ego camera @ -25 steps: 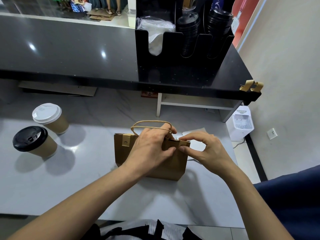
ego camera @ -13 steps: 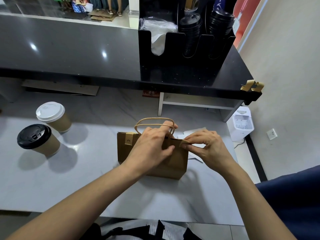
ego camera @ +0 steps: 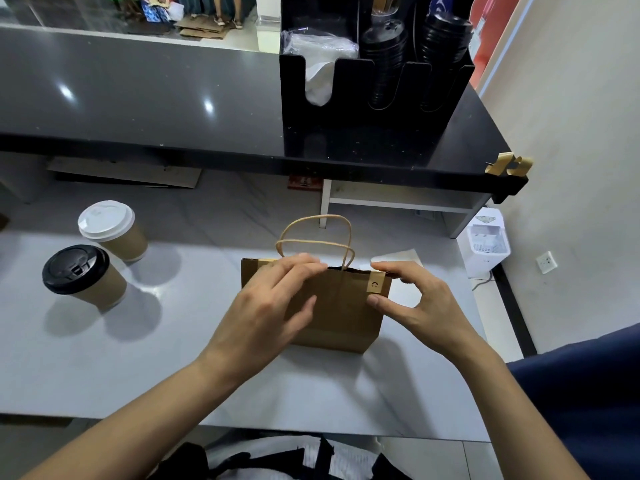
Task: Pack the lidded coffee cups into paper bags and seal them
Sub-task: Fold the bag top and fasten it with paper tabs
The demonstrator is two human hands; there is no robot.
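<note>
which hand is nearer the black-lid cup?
Left. The left hand rests on the bag, on the side facing the black-lid cup; the right hand is at the bag's far edge.

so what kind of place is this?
Likely a café service counter: a black organiser holding stacked black lids, two lidded takeaway cups, and a kraft paper bag on the worktop.
</note>
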